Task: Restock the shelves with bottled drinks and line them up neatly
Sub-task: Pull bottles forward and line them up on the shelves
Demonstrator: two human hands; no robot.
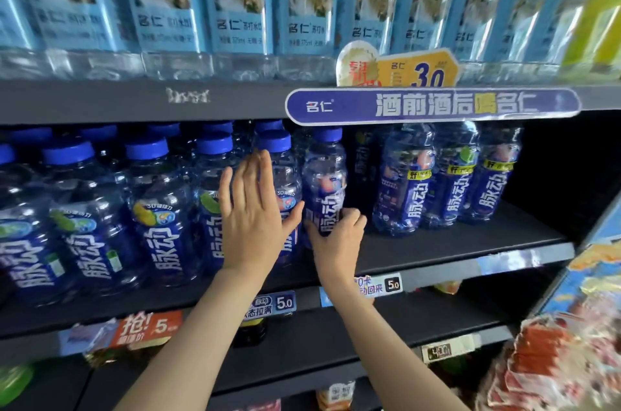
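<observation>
Blue-capped bottles with dark blue labels fill the middle shelf point(437, 256). My left hand point(255, 209) lies flat with straight fingers against the front of one bottle point(285, 175) in the row. Right beside it, my right hand point(336, 236) grips the lower part of another blue bottle point(324, 175), which stands upright near the shelf's front. Three more blue bottles point(410, 182) stand further right and deeper on the shelf.
The upper shelf holds a row of light-blue labelled water bottles point(235, 0) with a purple banner point(433, 105) on its edge. Price tags point(275, 303) line the middle shelf's front. Bare shelf lies at the far right. Red packaged goods point(554, 367) sit at the lower right.
</observation>
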